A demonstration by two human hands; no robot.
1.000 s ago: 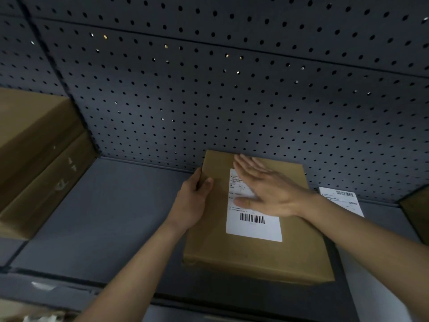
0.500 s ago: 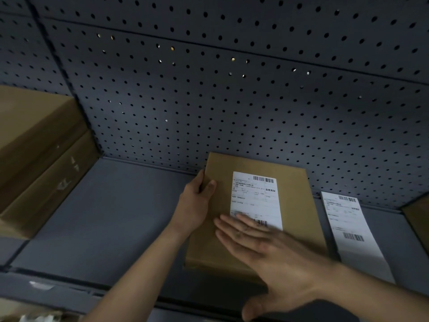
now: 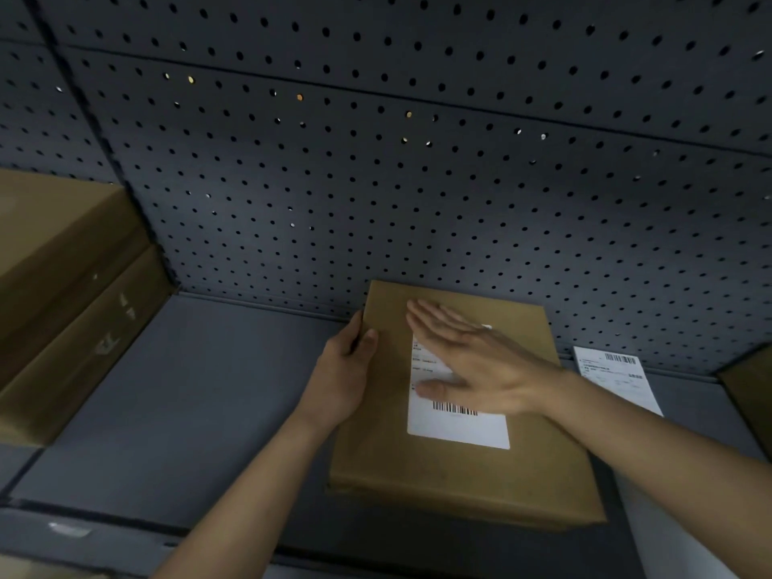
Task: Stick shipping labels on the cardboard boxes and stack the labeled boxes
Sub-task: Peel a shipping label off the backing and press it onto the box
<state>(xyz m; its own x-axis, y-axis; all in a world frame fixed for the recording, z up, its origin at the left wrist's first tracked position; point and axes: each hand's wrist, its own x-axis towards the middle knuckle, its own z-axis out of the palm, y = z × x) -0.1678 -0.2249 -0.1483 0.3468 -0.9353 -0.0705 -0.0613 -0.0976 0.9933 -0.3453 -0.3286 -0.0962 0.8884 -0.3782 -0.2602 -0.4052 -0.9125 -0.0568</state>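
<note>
Pressing white barcoded shipping label (image 3: pixel 457 426) onto flat brown cardboard box (image 3: pixel 459 482), right hand (image 3: pixel 476 365) flat, fingers straight; left hand (image 3: pixel 342 378) grips box's 9 o'clock edge; next likely: lift and stack.

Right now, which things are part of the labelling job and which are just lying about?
In the job: cardboard box, shipping label on it, spare label beside it, left hand gripping box, right hand pressing label.
Lying about: big cartons at left, pegboard.
</note>
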